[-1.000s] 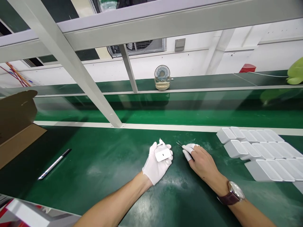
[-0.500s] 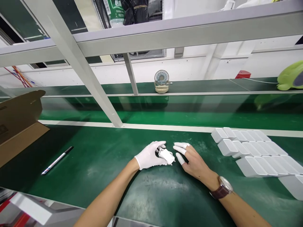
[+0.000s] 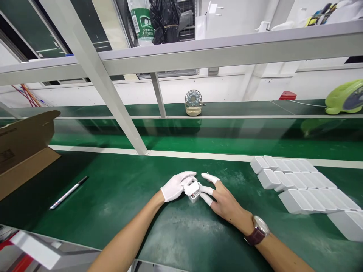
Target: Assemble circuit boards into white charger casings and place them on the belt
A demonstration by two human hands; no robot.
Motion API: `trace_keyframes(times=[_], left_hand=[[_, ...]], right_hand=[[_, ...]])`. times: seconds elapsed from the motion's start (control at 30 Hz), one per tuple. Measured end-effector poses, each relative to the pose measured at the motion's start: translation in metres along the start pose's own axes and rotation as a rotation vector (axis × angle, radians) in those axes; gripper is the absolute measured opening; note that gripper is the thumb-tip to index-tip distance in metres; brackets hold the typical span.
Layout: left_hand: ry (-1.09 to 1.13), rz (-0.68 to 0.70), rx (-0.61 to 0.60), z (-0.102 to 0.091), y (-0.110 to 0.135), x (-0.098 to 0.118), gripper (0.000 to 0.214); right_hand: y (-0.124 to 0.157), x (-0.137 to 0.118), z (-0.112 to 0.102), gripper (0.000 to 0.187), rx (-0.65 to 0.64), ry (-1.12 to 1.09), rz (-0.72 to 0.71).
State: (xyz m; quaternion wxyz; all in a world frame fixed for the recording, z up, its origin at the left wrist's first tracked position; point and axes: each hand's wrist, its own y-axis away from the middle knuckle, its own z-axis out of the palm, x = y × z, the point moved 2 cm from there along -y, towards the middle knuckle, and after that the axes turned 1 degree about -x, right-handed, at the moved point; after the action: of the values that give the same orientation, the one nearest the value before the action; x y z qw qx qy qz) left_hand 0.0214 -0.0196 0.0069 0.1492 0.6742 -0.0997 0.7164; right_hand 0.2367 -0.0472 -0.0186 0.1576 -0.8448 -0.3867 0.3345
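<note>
A small white plastic case (image 3: 194,196) is held low over the green bench, tilted so that a hollow with small parts inside shows. My left hand (image 3: 176,186), in a white glove, grips it from the left, its fingers curled over the top. My right hand (image 3: 227,200) wears white covers on its thumb and two fingers and a watch on the wrist. Two of the covered tips press against the case's right side, while another finger reaches out above it. The fingers partly hide the case.
Rows of white plastic boxes (image 3: 307,179) stand at the right. To the left lie a pen (image 3: 69,192) and an open cardboard box (image 3: 31,162). A slanted metal post (image 3: 113,98) meets the bench's back edge. Behind are a small fan (image 3: 193,102) and a green fan (image 3: 344,97).
The white case has turned, and its hollow now faces up toward me. My right hand has come left from beside it and now touches it. The view has tipped up slightly.
</note>
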Motion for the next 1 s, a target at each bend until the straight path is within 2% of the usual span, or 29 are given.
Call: trace_keyframes(times=[0.07,0.17,0.27,0.33,0.53,0.7,0.77,0.83,0.87,0.93,1.0], left_hand=[[0.065,-0.042,-0.072,0.001,0.000,-0.001,0.044],[0.171,-0.084,-0.087,0.003,-0.002,-0.009,0.057],[0.129,-0.088,0.002,0.002,-0.006,-0.015,0.059],[0.038,-0.042,0.066,0.000,-0.008,-0.016,0.059],[-0.062,0.133,0.232,-0.002,-0.007,-0.010,0.053],[-0.184,0.189,0.311,0.002,-0.002,-0.004,0.045],[-0.275,0.234,0.329,0.003,0.001,-0.001,0.042],[-0.413,0.318,0.307,0.005,0.006,0.003,0.042],[-0.496,0.368,0.282,0.008,0.008,0.004,0.050],[-0.668,0.462,0.219,0.015,0.013,0.005,0.086],[-0.805,0.550,0.198,0.024,0.017,0.005,0.115]], right_hand=[[-0.002,-0.004,-0.001,0.033,-0.048,-0.094,-0.004],[-0.003,-0.010,-0.001,0.040,-0.131,-0.166,-0.034],[-0.001,-0.011,0.002,0.045,-0.134,-0.151,-0.048],[0.000,-0.011,0.004,0.048,-0.113,-0.152,-0.057],[0.000,-0.010,0.001,0.054,0.086,-0.212,-0.029],[-0.003,-0.008,0.006,0.043,-0.025,-0.308,0.045],[-0.004,-0.005,0.009,0.034,0.021,-0.445,0.172],[-0.004,-0.001,0.011,0.027,0.115,-0.701,0.406],[-0.003,0.000,0.012,0.027,0.162,-0.863,0.538],[-0.004,-0.004,0.014,0.030,0.219,-1.184,0.737],[-0.006,-0.012,0.013,0.031,0.194,-1.414,0.823]])
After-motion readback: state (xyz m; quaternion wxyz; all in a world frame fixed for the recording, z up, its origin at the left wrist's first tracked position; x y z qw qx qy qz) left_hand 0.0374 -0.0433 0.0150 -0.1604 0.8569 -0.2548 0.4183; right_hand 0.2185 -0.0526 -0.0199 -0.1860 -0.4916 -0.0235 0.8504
